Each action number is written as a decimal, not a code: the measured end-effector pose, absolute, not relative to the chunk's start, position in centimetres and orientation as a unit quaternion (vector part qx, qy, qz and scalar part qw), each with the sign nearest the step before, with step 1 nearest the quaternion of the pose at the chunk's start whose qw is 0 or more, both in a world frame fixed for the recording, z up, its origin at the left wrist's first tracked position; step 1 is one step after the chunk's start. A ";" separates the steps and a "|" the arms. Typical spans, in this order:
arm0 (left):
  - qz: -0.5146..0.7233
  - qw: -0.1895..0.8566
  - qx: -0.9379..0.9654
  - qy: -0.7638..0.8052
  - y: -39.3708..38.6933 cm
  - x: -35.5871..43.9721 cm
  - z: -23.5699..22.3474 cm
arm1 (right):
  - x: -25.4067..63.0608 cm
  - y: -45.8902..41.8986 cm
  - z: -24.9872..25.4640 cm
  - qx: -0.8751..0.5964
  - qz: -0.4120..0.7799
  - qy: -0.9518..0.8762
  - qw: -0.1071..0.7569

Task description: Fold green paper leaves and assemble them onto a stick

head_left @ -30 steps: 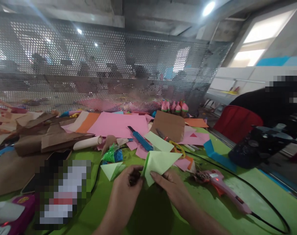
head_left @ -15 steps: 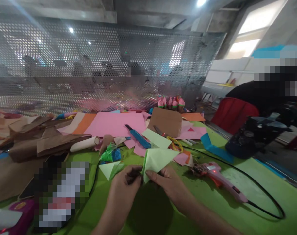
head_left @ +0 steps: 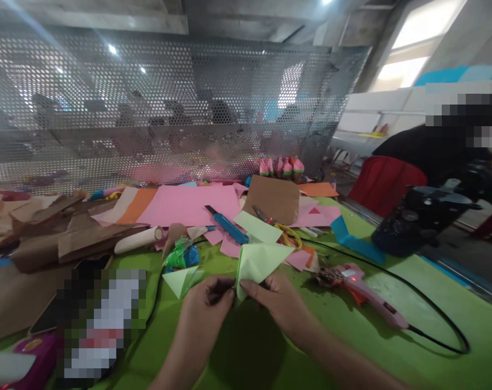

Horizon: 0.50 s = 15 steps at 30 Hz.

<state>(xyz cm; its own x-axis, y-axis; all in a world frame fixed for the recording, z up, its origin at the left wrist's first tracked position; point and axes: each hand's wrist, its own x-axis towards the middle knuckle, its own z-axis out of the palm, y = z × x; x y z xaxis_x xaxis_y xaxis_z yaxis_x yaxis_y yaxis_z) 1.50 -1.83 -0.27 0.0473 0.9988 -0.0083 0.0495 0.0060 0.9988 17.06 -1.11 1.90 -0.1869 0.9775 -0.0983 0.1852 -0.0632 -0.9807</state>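
Note:
Between my hands, above the green table, is a folded piece of pale green paper (head_left: 262,262), its wide pointed end reaching up to the right. My left hand (head_left: 211,303) pinches its lower left edge between thumb and fingers. My right hand (head_left: 270,295) grips the lower part, thumb pressed on the front and fingers hidden behind. A second pale green paper piece (head_left: 182,280) lies just left of my hands. Beyond them are a blue utility knife (head_left: 229,226), a flat pale green sheet (head_left: 258,226) and yellow-handled scissors (head_left: 289,237).
To the right lies a pink glue gun (head_left: 371,298) with a lit red light and looping cord. Pink paper (head_left: 189,203), brown paper (head_left: 272,197) and a white roll (head_left: 138,241) cover the back. Cupcake-like crafts (head_left: 286,167) stand behind. A person sits by a red chair (head_left: 386,184).
My view has shifted slightly, so the scene sits a little further left and higher. Both hands keep hold of the folded paper in nearly the same pose.

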 end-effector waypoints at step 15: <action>0.465 0.506 0.528 0.499 -2.3 1.9 0.1 | 17.1 -0.7 1.2 -0.506 0.479 -0.605 0.385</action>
<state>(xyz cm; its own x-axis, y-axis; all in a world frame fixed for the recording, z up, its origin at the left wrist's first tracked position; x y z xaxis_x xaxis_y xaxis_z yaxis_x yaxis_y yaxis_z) 1.88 -2.33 0.12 0.0684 0.9976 -0.0140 0.0558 0.0102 0.9984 17.14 -0.75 1.16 -0.1916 0.9813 -0.0184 0.2428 0.0293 -0.9696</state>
